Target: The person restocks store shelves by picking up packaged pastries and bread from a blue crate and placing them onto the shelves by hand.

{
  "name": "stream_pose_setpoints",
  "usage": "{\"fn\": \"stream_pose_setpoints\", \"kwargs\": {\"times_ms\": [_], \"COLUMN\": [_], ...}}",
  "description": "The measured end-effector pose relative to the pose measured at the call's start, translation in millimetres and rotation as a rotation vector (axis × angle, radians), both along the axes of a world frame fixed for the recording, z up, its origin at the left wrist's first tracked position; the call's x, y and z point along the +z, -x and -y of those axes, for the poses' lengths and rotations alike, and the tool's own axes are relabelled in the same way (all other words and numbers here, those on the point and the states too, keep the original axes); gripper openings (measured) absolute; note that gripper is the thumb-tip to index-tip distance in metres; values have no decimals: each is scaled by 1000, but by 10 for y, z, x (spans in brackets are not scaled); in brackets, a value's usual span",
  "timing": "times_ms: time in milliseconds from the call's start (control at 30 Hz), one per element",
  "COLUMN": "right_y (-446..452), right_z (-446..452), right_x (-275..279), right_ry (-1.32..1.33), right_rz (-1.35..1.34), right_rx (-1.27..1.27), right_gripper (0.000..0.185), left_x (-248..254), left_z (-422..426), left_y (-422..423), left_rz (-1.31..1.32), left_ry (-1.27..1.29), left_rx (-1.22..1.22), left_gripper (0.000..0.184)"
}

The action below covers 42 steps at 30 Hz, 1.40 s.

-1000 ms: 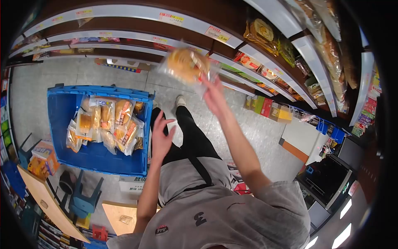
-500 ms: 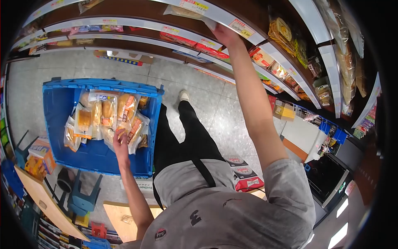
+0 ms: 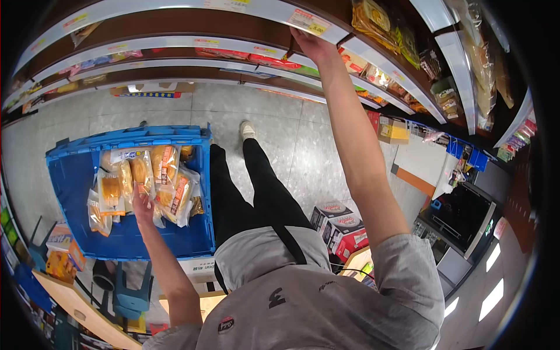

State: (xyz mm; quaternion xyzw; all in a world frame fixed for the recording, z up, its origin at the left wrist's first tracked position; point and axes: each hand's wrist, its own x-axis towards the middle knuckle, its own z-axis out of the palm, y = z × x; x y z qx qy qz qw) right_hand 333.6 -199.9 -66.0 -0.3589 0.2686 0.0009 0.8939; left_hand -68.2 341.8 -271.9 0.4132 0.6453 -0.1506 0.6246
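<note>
My left hand [image 3: 142, 203] is inside the blue plastic crate [image 3: 128, 135], its fingers closed on the lower end of a clear-wrapped bread [image 3: 140, 170]. Around it lie several other bagged breads, among them a pack with orange lettering [image 3: 165, 160] and a flat pack of bread [image 3: 109, 191] on the left. My right hand [image 3: 314, 48] is raised to the upper shelf, beside the price-label rail [image 3: 309, 22]. Its fingertips are partly hidden at the shelf edge, so I cannot see whether they hold anything.
Bagged bread [image 3: 376, 23] and other packets sit on the shelves. Drink cartons [image 3: 344, 227] stand by my right side, and a yellow-brown box [image 3: 394, 131] is farther right. Blue-green stools [image 3: 133, 291] and a wooden board [image 3: 76, 306] are at lower left.
My left hand has moved left across the crate, onto a wrapped bread. The view has shifted; the bag beside my right hand on the shelf is no longer visible.
</note>
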Motion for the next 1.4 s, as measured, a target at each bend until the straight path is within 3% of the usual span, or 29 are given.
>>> {"fn": "stream_pose_setpoints", "kwargs": {"times_ms": [167,300,400,500,533,567,633,667,767,900,1000,1033,1100,1300,1400], "right_y": [311,481,509,433,428,416,637,789,1417,2460,3158,3319,3519,2960,2529], "right_z": [335,621,628,573,534,517,510,498,643,939,965,972,929,578,270], "right_x": [-205,-358,-272,-224,-179,-125,-97,-44,-120,-487,-526,-551,-586,-450,-251], "right_ry": [138,-45,-154,-123,-84,-91,-121,-81,-157,134,202,221,213,201,195], "right_rz": [-42,-93,-102,-48,-51,-36,-28,-15,-71,-221,-419,-484,-488,-461,-323], "right_rx": [11,-39,0,8,25,30,26,29,24,105,100,105,114,142,239], "right_gripper": [30,27,25,24,23,23,26,31,33,40,42,43,43,45,47], "left_x": [-139,110,422,224,55,-150,-471,-620,-856,-696,-917,-775,-251,14,321], "left_z": [-109,-29,12,-223,-353,-470,-715,-772,-733,-426,-587,-497,-129,39,168], "left_y": [55,-4,-96,-103,-87,-103,92,116,371,379,600,497,137,282,354], "left_rz": [22,94,135,74,4,20,223,216,337,441,681,680,314,477,478], "left_ry": [79,83,63,170,114,110,299,325,222,63,346,344,7,-213,-123], "left_rx": [-4,18,393,559,501,504,353,427,363,376,411,415,574,393,455], "left_gripper": [76,79,80,81,64,64,42,38,31,26,21,21,23,18,24]}}
